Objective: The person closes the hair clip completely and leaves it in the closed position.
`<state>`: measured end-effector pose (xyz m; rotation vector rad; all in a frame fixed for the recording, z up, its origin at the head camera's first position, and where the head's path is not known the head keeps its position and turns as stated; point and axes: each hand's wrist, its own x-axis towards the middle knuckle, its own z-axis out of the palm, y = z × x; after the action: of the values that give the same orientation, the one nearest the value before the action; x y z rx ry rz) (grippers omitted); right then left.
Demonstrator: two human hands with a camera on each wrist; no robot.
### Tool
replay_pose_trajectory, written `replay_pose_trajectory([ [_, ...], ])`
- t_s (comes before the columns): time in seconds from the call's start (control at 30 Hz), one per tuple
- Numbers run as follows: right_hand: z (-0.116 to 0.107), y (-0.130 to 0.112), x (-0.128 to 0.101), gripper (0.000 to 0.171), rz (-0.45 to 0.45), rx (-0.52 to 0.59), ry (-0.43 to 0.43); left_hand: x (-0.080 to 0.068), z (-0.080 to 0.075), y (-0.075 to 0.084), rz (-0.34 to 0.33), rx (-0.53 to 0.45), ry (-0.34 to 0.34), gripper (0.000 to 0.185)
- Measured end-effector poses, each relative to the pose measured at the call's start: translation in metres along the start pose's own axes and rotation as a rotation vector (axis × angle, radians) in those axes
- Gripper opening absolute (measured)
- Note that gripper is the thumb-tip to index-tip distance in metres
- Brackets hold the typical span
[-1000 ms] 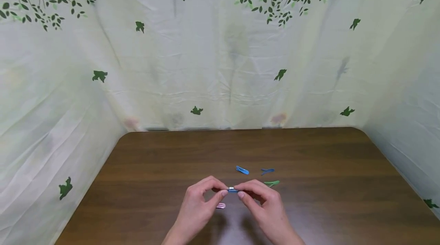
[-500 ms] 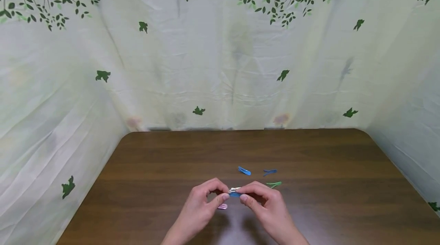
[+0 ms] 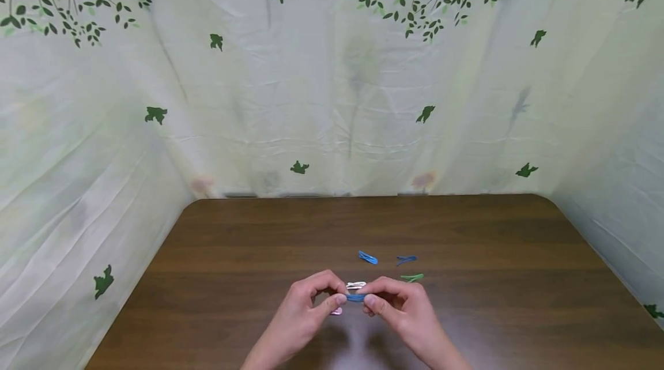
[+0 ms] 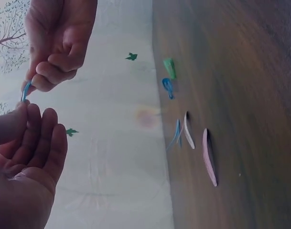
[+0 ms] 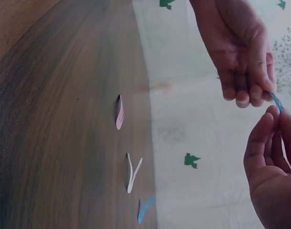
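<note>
Head view: both hands meet above the near-centre of the brown table [image 3: 249, 243], w/ a small blue hair clip [image 3: 355, 298] held between them, lifted off the wood. Left hand [image 3: 306, 312] pinches the clip's left end btwn thumb & curled fingers; right hand [image 3: 402, 309] pinches its right end the same way. Clip lies roughly level, spanning the gap btwn the two fingertips.

Left wrist view: right hand [image 4: 59, 40] at top w/ fingers curled, the blue hair clip [image 4: 26, 91] sticking out below them; left hand [image 4: 26, 152] underneath, fingers bent toward the clip, thumb tip at it. Right wrist view: same grip from the other side, blue hair clip [image 5: 276, 102] btwn left hand [image 5: 243, 57] above & right hand [image 5: 272, 152] below.

On the table, other clips: a white clip [image 3: 355, 285] just beyond the hands, sprung open in a V in the right wrist view [image 5: 132, 172]; a pink clip [image 3: 336, 312] just under the left hand's fingers, lying flat; a light blue clip [image 3: 368, 257] farther back, also open; a dark blue clip [image 3: 406, 259] to its right; a green clip [image 3: 412, 278] near the right hand's knuckles. All apart from each other.

Behind & at both sides hangs a pale curtain [image 3: 332, 99] printed w/ green leaves & branches.
</note>
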<state>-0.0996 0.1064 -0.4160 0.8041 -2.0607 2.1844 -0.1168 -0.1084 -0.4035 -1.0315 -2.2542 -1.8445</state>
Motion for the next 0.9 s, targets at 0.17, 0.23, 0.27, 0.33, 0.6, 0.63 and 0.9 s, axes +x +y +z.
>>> replay_pose_trajectory([
  [0.17,0.0022,-0.0062,0.0003,0.022,0.147,0.058,0.046,-0.0007,-0.0009,0.0018,0.004,0.006,0.029,0.004],
  [0.23,0.0031,-0.0081,0.0005,0.025,0.203,0.081,0.064,-0.0012,-0.0011,0.0016,0.014,0.021,0.035,0.007],
  [0.27,0.0033,-0.0086,0.0007,0.026,0.228,0.095,0.073,-0.0013,-0.0013,0.0012,0.025,0.039,0.037,0.008],
  [0.33,0.0034,-0.0093,0.0013,0.028,0.280,0.130,0.094,-0.0011,-0.0014,0.0002,0.069,0.082,0.040,0.010],
  [0.6,0.0013,-0.0091,0.0012,0.033,0.371,0.203,0.125,0.0013,-0.0019,-0.0002,0.168,0.185,0.074,0.011],
  [0.63,0.0008,-0.0091,0.0010,0.032,0.366,0.191,0.124,0.0014,-0.0015,-0.0002,0.164,0.182,0.078,0.011],
  [0.9,-0.0007,-0.0090,0.0000,0.024,0.295,-0.051,0.130,-0.0003,0.0030,-0.0044,0.084,0.133,0.076,0.007],
])
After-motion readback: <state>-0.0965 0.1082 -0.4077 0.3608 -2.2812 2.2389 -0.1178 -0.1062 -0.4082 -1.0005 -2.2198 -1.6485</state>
